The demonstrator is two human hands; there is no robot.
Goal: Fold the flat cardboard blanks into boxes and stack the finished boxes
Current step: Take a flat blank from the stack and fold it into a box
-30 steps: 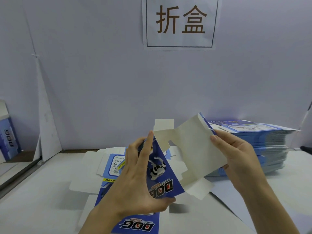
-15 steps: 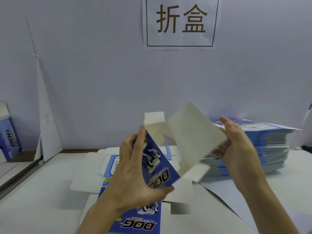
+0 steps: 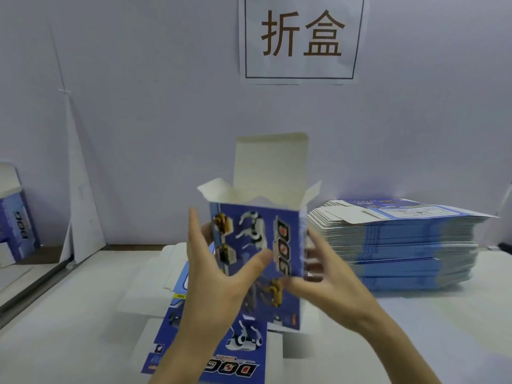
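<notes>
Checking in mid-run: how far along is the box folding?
Done: one box at the far left looks folded. In hand: the left hand and right hand hold a half-formed box, squared up, top flaps open. Left: closing it, then the flat blank on the table and the tall stack of blanks.
</notes>
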